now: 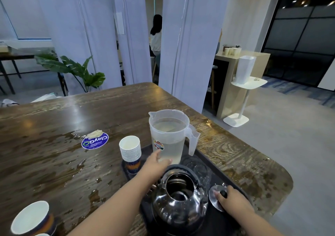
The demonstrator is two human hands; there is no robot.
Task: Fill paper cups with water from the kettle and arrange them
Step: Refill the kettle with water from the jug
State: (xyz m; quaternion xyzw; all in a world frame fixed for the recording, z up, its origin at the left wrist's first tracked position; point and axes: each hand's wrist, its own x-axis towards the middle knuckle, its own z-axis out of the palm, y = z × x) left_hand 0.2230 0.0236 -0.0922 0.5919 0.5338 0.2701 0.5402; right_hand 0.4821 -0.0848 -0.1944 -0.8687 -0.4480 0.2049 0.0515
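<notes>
A shiny steel kettle point(178, 201) stands lidless on a dark tray point(215, 223) near the table's front edge. My right hand point(233, 202) pinches the black knob of the kettle lid point(214, 196), which rests on the tray to the kettle's right. My left hand point(155, 165) wraps around the base of a clear plastic pitcher point(169, 136) of water standing on the tray's far end. A stack of paper cups point(130, 152) stands left of the pitcher. A single paper cup point(31, 217) sits at the bottom left.
The wooden table point(54, 163) is wet with spilled water in patches. A round blue sticker point(95, 140) with a crumpled tissue lies behind the cup stack. Beyond the table are curtains, a plant, a white side stand and a seated person.
</notes>
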